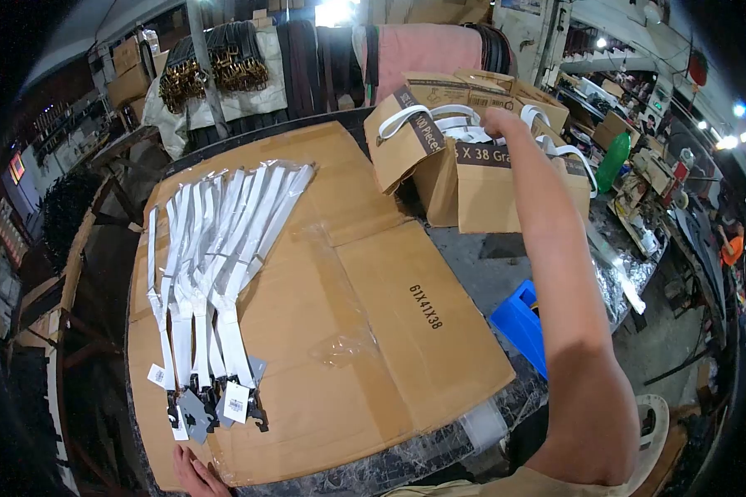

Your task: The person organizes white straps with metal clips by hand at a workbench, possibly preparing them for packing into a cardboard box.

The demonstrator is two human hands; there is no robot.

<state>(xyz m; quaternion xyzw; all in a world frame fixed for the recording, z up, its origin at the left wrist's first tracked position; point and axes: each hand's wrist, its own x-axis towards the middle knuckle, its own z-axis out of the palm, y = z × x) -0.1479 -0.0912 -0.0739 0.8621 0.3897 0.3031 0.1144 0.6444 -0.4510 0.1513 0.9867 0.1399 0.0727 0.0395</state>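
A bundle of white belts (215,240) in clear plastic sleeves lies fanned out on a flattened cardboard sheet (423,356). Black hooks and white and grey tags (235,401) gather at the near end. Just below those tags, my left hand (197,475) rests at the sheet's near edge, fingers stretched out and holding nothing visible. My right arm reaches far forward to an open cardboard box (489,195), where more white belts (460,116) loop over the sides. At the box's opening is my right hand (497,123); its fingers are hidden behind the wrist and among the contents.
A blue plastic bin (522,323) sits beside the sheet, right of centre. Behind the box stand a green bottle (613,161) and cluttered tools. Dark belts with gold buckles (215,74) hang at the back. A white chair (651,431) is near my right elbow.
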